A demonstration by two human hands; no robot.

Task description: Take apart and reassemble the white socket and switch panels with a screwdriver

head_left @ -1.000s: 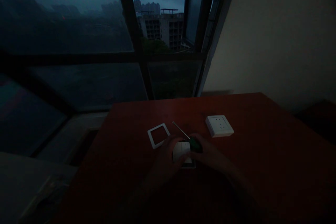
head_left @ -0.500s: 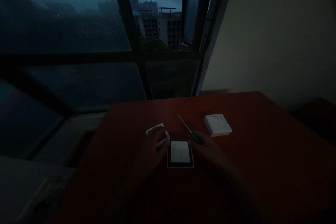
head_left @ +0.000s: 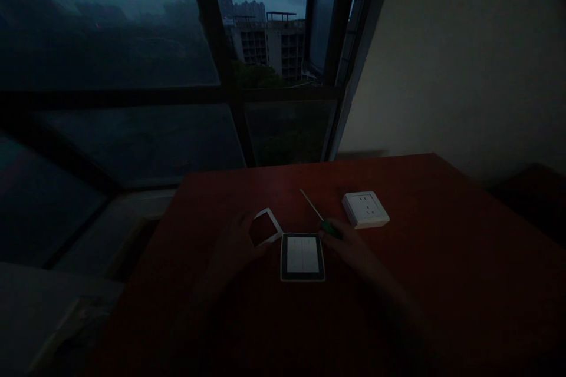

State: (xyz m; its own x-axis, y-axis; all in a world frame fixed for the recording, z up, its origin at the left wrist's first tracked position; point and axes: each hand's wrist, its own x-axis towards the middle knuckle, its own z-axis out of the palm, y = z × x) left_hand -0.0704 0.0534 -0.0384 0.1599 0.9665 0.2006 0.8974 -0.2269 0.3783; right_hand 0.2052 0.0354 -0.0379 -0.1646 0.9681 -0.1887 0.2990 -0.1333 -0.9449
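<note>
The left hand point(head_left: 236, 241) is bare, broad across the back, with a thumb point(head_left: 262, 249) that tapers toward its tip and fingers whose outlines blur in the dim light. The right hand point(head_left: 347, 242) is bare too, its rounded back narrowing toward the wrist. On the near side of each, the left forearm point(head_left: 204, 294) and right forearm point(head_left: 391, 285) thicken and fade into shadow. What is worn there is too dark to tell; nails and creases are unclear.
</note>
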